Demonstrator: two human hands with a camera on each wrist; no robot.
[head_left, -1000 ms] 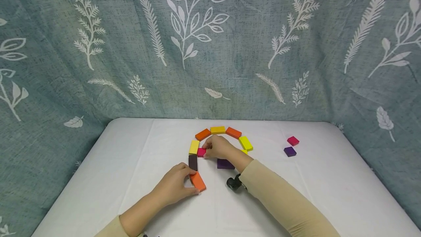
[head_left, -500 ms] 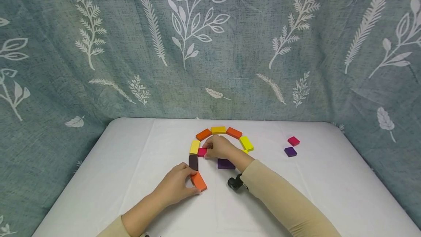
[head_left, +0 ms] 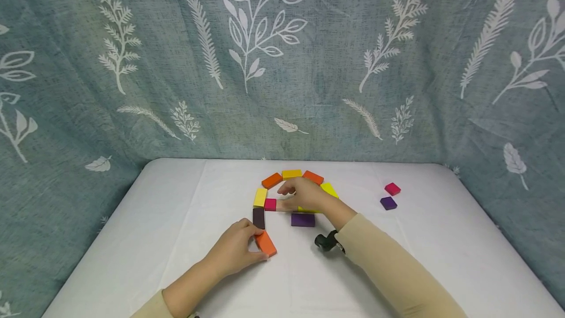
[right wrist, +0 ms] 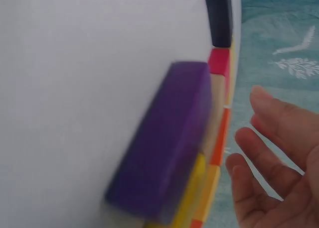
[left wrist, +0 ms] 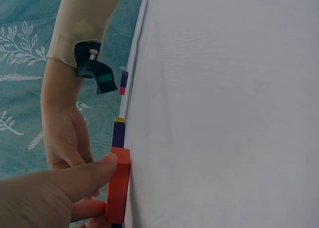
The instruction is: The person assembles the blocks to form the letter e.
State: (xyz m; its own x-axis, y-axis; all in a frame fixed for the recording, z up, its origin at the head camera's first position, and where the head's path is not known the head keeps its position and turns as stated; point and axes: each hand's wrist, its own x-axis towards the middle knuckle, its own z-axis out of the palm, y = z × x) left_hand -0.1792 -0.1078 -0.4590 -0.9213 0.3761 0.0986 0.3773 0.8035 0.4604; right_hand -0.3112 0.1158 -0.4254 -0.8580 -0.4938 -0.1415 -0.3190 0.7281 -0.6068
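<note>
The orange block [head_left: 267,244] is pinched by the left hand [head_left: 236,248] on the white surface [head_left: 185,200], just beside the dark block [head_left: 259,219]. It can be expected to be light and stiff, best gripped at opposite ends. Nothing is held by the right hand [head_left: 306,195], loosely spread near the pale block [right wrist: 218,96].

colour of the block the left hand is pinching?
Orange. The block shows its colour best in the head view.
</note>
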